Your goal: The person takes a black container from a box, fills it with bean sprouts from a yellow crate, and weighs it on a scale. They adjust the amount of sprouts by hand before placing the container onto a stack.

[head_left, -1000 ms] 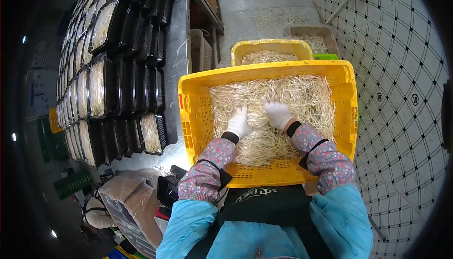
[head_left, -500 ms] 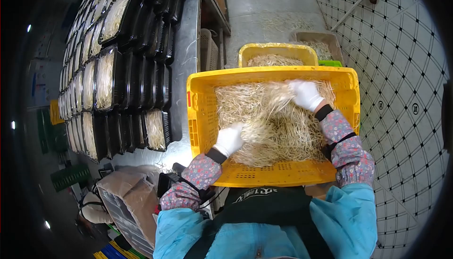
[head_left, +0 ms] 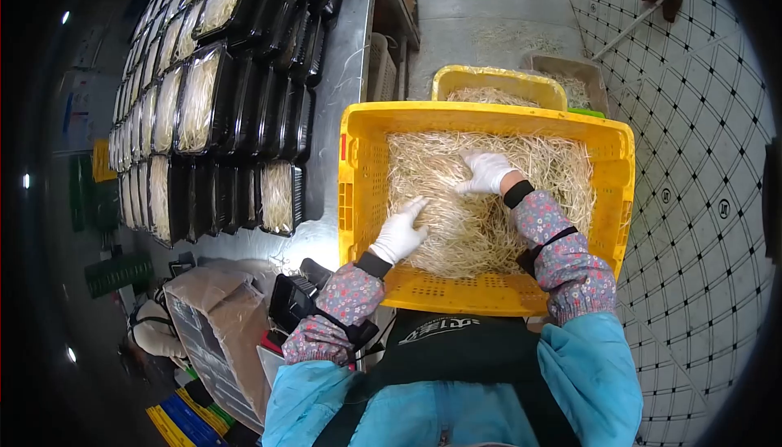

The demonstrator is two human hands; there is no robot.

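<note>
Pale, thin sprouts (head_left: 456,235) lie tangled in a big yellow plastic crate (head_left: 489,111) in front of my body. My left hand (head_left: 399,234), in a white glove, rests at the left front of the heap, thumb and fingers apart and touching the strands. Farther back, near the crate's middle, my right hand (head_left: 487,173), also gloved in white, lies on the sprouts with its fingers stretched to the left. Neither hand shows a bunch lifted from the heap. Some of the fingertips are hidden among the strands.
Black trays of sprouts (head_left: 199,101) stand stacked on a metal table (head_left: 338,81) at left. A smaller yellow crate (head_left: 497,72) and a grey bin (head_left: 599,81) sit behind mine. A wrapped carton (head_left: 216,300) is at lower left. Patterned floor (head_left: 700,154) lies to the right.
My right hand has come down and left from the back right, where a bunch of sprouts was in motion. My left hand stays at the left front, its fingers now spread on the heap.
</note>
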